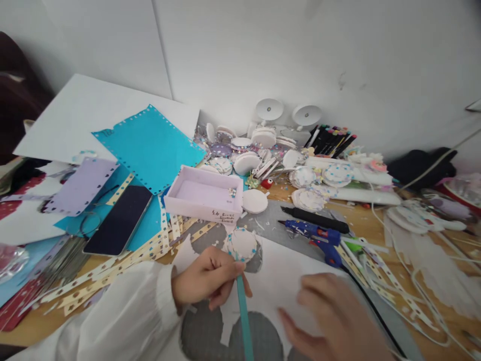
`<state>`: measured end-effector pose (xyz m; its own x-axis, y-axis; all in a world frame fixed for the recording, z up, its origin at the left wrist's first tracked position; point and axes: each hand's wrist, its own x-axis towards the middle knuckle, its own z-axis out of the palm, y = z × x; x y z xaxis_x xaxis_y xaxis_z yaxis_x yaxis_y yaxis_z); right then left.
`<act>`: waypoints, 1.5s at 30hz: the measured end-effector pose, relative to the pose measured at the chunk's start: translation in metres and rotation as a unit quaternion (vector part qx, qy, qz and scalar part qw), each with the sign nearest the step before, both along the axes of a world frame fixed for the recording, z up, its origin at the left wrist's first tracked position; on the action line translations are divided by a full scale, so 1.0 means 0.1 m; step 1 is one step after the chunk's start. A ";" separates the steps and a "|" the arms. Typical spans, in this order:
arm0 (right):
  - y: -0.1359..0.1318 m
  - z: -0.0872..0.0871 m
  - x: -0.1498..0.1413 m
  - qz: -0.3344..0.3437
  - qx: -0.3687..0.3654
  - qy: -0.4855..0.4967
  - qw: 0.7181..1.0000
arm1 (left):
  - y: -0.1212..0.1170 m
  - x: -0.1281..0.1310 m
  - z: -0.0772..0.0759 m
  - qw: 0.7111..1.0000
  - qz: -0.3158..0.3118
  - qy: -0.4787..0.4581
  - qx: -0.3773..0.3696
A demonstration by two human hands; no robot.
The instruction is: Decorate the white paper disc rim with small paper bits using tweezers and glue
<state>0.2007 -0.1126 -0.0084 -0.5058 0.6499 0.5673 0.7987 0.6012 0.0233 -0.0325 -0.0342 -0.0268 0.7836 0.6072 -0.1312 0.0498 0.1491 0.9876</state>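
Observation:
My left hand (212, 276) is closed, its thumb and index finger pinching the top end of a narrow teal strip (244, 318). That pinch sits at the lower edge of a round white disc (241, 244) decorated with small blue dots. From my fingers the strip runs down past the bottom of the view. Whether strip and disc are joined is hidden under my fingertips. Blurred by motion, my right hand (330, 318) hovers at the lower right with thumb and fingers apart, nothing visible in it. White paper with cut-out round holes (276, 273) lies beneath both hands.
A lilac box (203, 213) stands beyond my left hand. To the right lie a blue glue gun (311, 231) with a cord and a black pen (315, 219). A phone (118, 220) and punched paper strips lie left. White discs pile up along the wall.

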 end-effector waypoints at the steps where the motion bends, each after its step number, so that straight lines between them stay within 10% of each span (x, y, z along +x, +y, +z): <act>1: 0.04 0.01 -0.15 0.034 0.009 -0.009 0.999 | -0.01 0.00 -0.01 1.000 -0.005 0.003 0.000; 9: 0.43 -0.07 -0.59 0.238 0.103 0.024 0.965 | -0.09 0.04 -0.08 0.999 -0.031 0.028 0.027; 18: 0.38 -0.23 -0.31 0.135 -0.077 0.351 0.923 | 0.04 -0.01 0.08 0.961 0.200 0.119 0.147; 25: 0.32 -0.22 -0.36 0.119 -0.186 0.493 0.841 | 0.16 0.00 0.18 0.958 0.102 0.238 -0.124; 45: 0.29 -0.17 -0.33 0.134 -0.218 0.404 0.878 | 0.14 0.05 0.15 0.943 0.115 0.110 -0.293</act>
<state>0.1680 -0.0831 -0.0251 -0.2207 0.8137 0.5377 0.2762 0.5809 -0.7657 -0.0280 -0.0200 -0.0117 0.5557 0.5298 -0.6407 0.1433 0.6980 0.7016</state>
